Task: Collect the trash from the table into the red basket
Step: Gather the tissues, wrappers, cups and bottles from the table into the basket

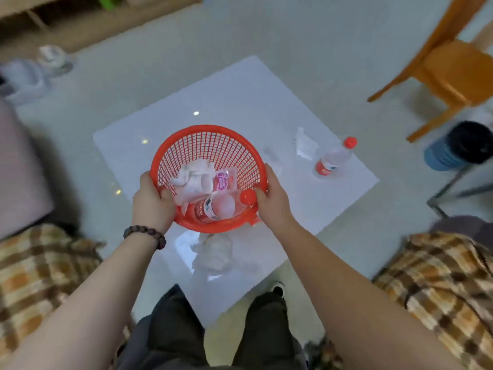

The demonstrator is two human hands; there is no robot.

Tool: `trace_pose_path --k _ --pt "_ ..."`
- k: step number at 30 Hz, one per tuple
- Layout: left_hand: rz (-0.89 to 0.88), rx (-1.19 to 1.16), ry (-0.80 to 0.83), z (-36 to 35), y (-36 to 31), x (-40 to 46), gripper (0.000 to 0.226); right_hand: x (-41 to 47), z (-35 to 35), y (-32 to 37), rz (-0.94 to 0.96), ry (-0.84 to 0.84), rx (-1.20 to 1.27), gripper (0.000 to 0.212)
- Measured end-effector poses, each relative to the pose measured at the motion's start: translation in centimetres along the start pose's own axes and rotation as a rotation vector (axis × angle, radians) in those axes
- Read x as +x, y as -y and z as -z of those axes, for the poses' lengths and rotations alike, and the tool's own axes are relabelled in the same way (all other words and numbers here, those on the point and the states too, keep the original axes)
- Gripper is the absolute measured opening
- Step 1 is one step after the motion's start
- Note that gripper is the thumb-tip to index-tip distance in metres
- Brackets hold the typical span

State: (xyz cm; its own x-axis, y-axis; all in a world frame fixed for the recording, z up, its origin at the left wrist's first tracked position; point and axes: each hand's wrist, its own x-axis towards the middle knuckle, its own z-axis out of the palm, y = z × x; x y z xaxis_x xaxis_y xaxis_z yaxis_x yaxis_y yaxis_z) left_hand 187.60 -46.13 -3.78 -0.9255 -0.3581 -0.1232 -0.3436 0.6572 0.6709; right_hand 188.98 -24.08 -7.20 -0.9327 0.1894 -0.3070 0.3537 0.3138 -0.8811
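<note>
A red basket point(210, 145) is held over a white table point(240, 102) by both hands of a person seen from above. The left hand point(152, 200) is clenched on the basket's left rim, thumb hooked inside the mesh; a beaded bracelet point(145, 235) is worn on that wrist. The right hand point(272, 194) is closed on the basket's right rim. Inside the basket, crumpled tissue point(192, 177), a small clear wrapper point(225, 178) and a plastic bottle point(213, 206) with a red cap are seen. To the right of the basket, a torn tissue point(304, 144) and a second bottle point(334, 157) are left lying on the table. Below the basket, nearer the person, another crumpled tissue point(216, 251) is seen on the tabletop. Beyond the basket to the right, an orange chair point(448, 73) is visible.
</note>
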Motion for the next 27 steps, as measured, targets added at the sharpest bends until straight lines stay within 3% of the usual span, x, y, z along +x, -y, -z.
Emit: trace_pose_path --k 7,14,23,27 --pt "0.263 0.018 -0.308 2.8 1.6 -8.7 0.034 -0.4 -1.8 0.9 0.124 0.376 -0.031 0.058" --pt "0.516 -0.022 -0.431 4.2 5.6 -14.3 0.027 -2.9 -5.4 0.8 0.159 0.616 -0.113 0.057" --pt "0.694 -0.023 -0.443 3.5 11.6 -19.0 0.031 -4.9 -9.3 -4.1 0.020 0.790 -0.074 0.046" --pt "0.760 0.024 -0.448 3.0 14.3 -20.3 0.028 -3.4 -9.7 -10.4 0.253 0.690 -0.468 0.057"
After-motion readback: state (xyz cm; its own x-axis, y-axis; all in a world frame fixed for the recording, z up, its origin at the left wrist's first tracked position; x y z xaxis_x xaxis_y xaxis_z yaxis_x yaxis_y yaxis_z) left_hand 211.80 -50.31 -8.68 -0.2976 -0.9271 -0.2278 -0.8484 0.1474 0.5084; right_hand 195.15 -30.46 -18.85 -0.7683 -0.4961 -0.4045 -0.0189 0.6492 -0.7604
